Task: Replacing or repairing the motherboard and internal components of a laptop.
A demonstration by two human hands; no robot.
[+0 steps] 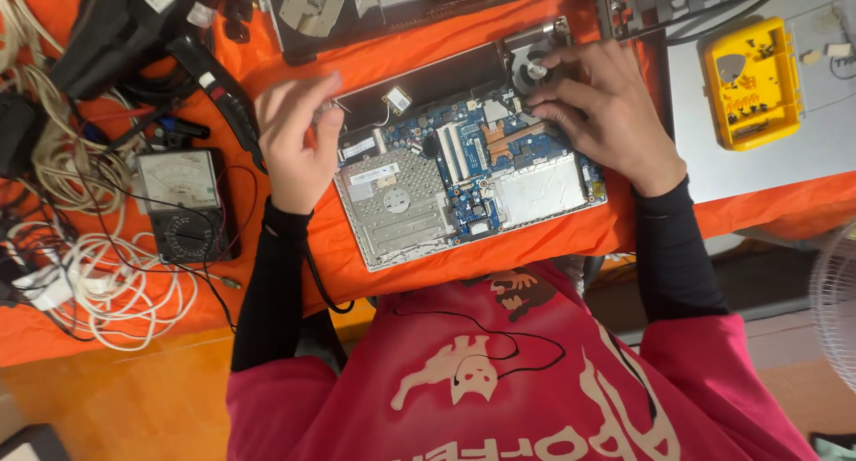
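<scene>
On the orange-covered bench [419, 274], an opened laptop base [464, 171] lies with its blue circuit board [473, 162], silver drive cage [397, 207] and cooling fan [533, 64] exposed. Left hand [299, 140] rests at the base's left rear corner, fingers curled loosely together over the edge; whether they pinch anything cannot be told. Right hand [606, 113] covers the right rear area just beside the fan, fingers bent and close together, tips pressing on the board near the copper heat pipe [508, 140]. Probable hazards: fingertip pressure on bare components may crack solder joints or bend the pipe; a slip could snag the thin antenna wire [385, 115]. An analogue multimeter [183, 202] and tangled white cables [98, 274] lie near the left forearm, and a sleeve could drag them onto the board.
</scene>
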